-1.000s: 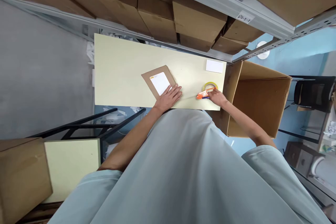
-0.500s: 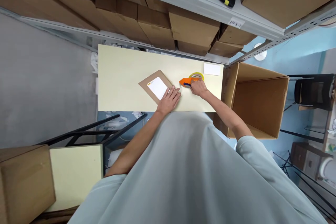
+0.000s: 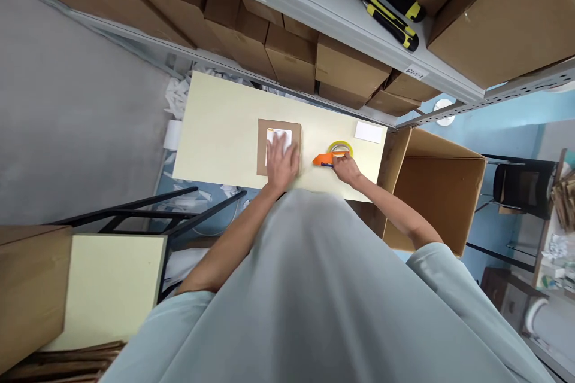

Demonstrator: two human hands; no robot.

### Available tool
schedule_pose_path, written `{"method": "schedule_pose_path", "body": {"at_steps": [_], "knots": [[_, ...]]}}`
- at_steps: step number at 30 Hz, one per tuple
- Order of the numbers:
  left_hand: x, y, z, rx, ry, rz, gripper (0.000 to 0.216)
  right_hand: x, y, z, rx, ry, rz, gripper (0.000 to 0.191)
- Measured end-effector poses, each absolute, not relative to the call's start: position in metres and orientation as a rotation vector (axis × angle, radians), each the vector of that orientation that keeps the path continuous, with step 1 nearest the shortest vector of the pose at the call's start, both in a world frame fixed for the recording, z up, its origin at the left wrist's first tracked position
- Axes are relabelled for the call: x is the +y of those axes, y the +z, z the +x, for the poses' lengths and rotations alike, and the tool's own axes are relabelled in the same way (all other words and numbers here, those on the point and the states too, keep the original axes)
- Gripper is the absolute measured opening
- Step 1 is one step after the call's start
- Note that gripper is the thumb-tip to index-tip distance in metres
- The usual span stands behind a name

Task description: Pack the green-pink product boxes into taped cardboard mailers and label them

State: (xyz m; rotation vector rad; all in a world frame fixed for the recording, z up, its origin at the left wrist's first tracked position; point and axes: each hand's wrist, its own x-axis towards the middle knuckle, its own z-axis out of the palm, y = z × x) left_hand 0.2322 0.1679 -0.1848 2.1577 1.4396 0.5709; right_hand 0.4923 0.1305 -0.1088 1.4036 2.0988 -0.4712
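Note:
A flat brown cardboard package [image 3: 262, 152] with a white label [image 3: 272, 134] lies squarely on the pale table [image 3: 220, 125]. Over the label and the package's right part rests my left hand [image 3: 282, 161], fingers spread and a little blurred; it covers much of the label. To the right, my right hand [image 3: 345, 169] is closed round an orange tape dispenser [image 3: 322, 159] with a yellow-rimmed tape roll [image 3: 340, 146]. The dispenser's pointed end faces the package, with a gap between them.
A white card [image 3: 368, 131] lies at the table's right end. Beside it stands a large open cardboard box [image 3: 435, 191]. Above the table, a metal shelf [image 3: 314, 0] carries boxes and two utility knives [image 3: 390, 21]. Another box [image 3: 31, 287] stands at lower left.
The package has turned from a slanted position to lie square. My left hand has moved from its lower right edge onto its top. The right hand still holds the dispenser.

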Motion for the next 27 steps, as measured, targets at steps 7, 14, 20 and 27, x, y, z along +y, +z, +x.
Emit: {"method": "schedule_pose_path", "body": {"at_steps": [7,14,20,27], "knots": [[0.182,-0.198,0.273,1.674,0.632,1.881,0.078,0.103,-0.126,0.480,2.162,-0.455,1.324,0.053],[0.176,-0.200,0.227,1.372,0.436,2.118,0.075,0.095,-0.131,0.519,2.231,-0.544,1.211,0.046],[0.178,-0.197,0.216,1.283,0.363,2.164,0.071,0.116,-0.110,0.596,2.038,-0.517,1.372,0.037],[0.170,-0.189,0.206,1.170,0.304,2.214,0.072,0.175,-0.103,0.571,1.984,-0.537,1.539,0.056]]}}
